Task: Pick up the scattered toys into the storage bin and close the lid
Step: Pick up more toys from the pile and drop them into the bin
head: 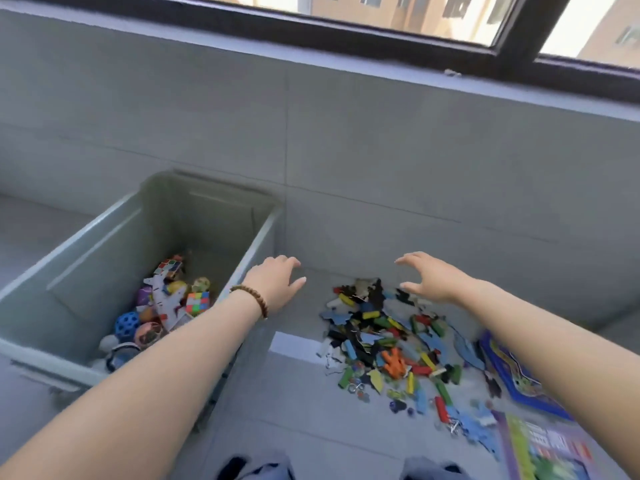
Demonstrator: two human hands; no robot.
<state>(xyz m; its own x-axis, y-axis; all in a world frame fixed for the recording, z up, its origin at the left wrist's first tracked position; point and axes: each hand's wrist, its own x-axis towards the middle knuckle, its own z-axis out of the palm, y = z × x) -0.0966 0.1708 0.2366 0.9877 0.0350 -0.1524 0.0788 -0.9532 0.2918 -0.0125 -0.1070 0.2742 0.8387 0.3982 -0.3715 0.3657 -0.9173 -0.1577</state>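
A grey-green storage bin [104,237] stands open on the floor at the left, with balls, puzzle cubes and a toy plane in its bottom. To its right lies a heap of small toys [391,344]: coloured blocks, puzzle pieces and an orange figure. My left hand [277,280], with a bead bracelet on the wrist, hovers over the floor between the bin and the heap, fingers relaxed and empty. My right hand [429,277] reaches over the far edge of the heap, fingers spread, holding nothing. No lid is in view.
A blue puzzle board [516,372] and a purple picture board [547,448] lie on the floor at the right. A grey tiled wall [346,133] under a window rises just behind the toys. My knees show at the bottom edge.
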